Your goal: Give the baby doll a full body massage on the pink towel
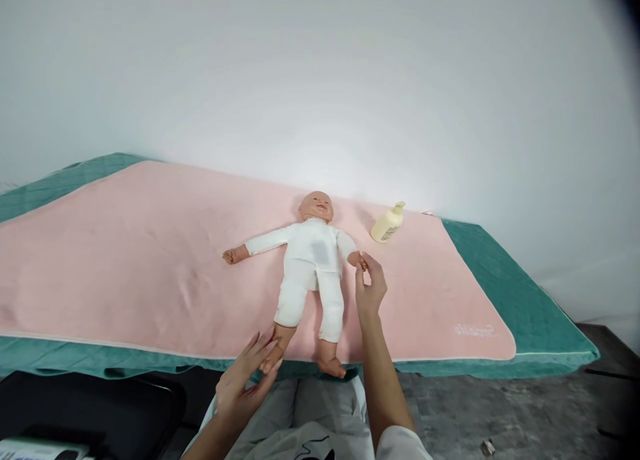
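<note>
A baby doll [313,250] with a white cloth body lies on its back on a pink mat [150,260], head toward the wall and both arms spread. My right hand [371,283] pinches the doll's hand on the right side between thumb and fingers. At the mat's front edge, my left hand [245,380] is around the doll's bare foot on the left, with its fingers apart on top and the thumb below. A pale yellow pump bottle [387,224] stands on the mat, right of the doll's head.
Under the mat is a green cover [520,300] over the table, with a white wall [320,80] behind. A black surface [95,407] carrying a white box [43,449] is at the lower left. A small object [487,447] lies on the grey floor.
</note>
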{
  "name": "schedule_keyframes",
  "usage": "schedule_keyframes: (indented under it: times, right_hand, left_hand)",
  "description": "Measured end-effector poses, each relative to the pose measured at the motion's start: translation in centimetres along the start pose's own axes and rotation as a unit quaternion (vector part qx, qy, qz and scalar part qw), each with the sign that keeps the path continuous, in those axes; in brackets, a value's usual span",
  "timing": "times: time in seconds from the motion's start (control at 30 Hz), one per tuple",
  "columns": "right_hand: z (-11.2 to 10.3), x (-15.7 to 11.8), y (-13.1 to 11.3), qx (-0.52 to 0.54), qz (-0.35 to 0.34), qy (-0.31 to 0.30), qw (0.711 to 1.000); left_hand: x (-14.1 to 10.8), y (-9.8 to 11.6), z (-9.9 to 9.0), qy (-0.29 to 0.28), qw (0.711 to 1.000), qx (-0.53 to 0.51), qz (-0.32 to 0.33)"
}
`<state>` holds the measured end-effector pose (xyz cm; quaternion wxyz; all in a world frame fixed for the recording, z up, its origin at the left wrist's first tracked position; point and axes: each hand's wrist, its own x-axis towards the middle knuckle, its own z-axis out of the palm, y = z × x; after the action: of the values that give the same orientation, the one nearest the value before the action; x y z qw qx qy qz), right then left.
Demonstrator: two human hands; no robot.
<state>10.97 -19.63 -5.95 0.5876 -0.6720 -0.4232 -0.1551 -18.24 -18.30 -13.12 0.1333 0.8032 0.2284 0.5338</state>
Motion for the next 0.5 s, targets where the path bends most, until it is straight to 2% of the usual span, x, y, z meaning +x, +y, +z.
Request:
schedule_keyframes:
  times: [0.1,0.23,0.37,0.5]
  right_hand:
    - [1.2,-0.6,-1.1,-0.044,-0.108,-0.035,0.992]
    - [2.8,-1.5,-2.4,-0.064,-0.184,-0.042,0.98]
    - [3.6,-1.6,-3.0,-0.056,-0.188,-0.056,0.979]
    - [3.7,-1.7,-2.9,-0.053,-0.163,-0.102,0.98]
  left_hand:
    - [0.8,0.3,0.5,0.005,1.0,-0.021,-0.009]
    - [2.6,0.4,1.2,0.008,0.999,-0.031,-0.021]
    - [5.5,0.4,1.8,0.009,0.998,-0.064,-0.019]
    - [8.0,0.4,2.3,-0.001,0.997,-0.065,-0.03]
